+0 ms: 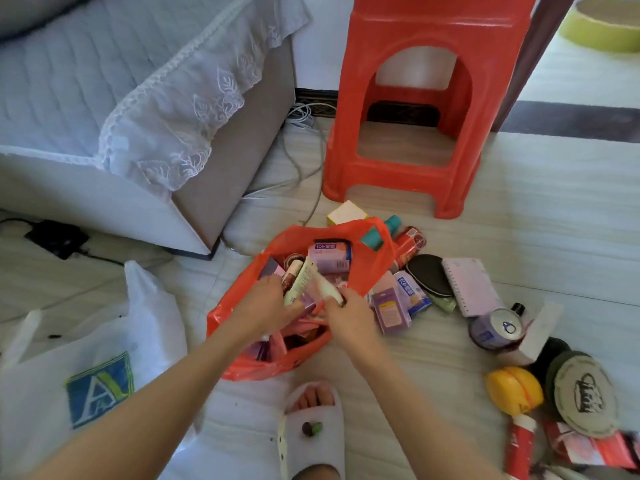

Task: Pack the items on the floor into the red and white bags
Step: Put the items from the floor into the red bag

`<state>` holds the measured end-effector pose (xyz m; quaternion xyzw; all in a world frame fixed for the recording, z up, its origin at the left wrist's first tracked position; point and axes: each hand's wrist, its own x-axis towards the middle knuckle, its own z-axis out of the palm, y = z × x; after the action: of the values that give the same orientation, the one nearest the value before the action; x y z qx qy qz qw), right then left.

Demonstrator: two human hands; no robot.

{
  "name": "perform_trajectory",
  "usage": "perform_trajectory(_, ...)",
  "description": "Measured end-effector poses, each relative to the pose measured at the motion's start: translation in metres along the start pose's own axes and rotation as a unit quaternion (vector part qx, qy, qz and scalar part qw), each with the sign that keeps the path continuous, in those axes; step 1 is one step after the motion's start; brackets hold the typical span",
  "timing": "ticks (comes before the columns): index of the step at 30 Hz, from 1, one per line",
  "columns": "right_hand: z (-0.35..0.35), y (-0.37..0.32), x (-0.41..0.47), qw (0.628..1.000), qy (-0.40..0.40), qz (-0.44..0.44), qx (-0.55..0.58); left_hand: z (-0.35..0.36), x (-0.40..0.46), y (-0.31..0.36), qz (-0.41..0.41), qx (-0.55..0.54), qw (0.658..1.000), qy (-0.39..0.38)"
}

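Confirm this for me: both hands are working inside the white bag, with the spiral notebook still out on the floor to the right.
One detail is wrong. In the head view, the left hand and right hand are at the mouth of the red bag, not the white bag, which lies to the left. The spiral notebook does lie on the floor to the right.

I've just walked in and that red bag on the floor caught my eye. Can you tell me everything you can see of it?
The red bag is thin, glossy, crinkled plastic, slumped on the pale floor with its mouth wide open. It is stuffed with boxes and tubes, a purple box uppermost. A handle loop stands at its far right. The left hand and right hand reach into its mouth, each gripping a tube.
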<state>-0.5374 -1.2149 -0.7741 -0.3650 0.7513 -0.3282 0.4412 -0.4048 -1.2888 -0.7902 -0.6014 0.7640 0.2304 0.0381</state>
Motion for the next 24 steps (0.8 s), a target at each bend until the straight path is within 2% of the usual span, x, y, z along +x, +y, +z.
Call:
perform_trajectory(4,0.001,0.014,0.003,0.999,-0.008,-0.009,-0.039,0.024,0.024,-0.002,0.023,0.049,0.999,0.001)
perform_trajectory(6,-0.003,0.027,0.001,0.999,0.009,-0.01,-0.035,0.036,0.03,-0.008,0.028,0.04,0.999,0.0)
perform_trajectory(9,-0.008,0.041,0.003,0.994,0.108,0.008,0.017,0.045,0.029,-0.011,0.037,0.02,0.999,0.024)
perform_trajectory(12,-0.008,0.049,0.016,0.975,0.193,0.063,0.086,0.05,0.02,-0.017,0.043,-0.001,0.998,0.035)
perform_trajectory(16,-0.002,0.052,0.026,0.984,0.111,0.113,0.08,0.052,0.001,-0.015,0.08,-0.145,0.986,0.037)
perform_trajectory(19,0.001,0.052,0.026,0.99,0.106,0.084,0.04,0.047,-0.008,-0.006,0.075,-0.236,0.969,0.004)
perform_trajectory(21,0.0,0.051,0.027,0.99,0.107,0.073,0.05,0.048,-0.006,-0.006,0.063,-0.223,0.973,-0.019)
perform_trajectory(24,-0.006,0.053,0.025,0.992,0.106,0.053,0.047,0.042,-0.006,-0.004,0.072,-0.16,0.985,0.0)
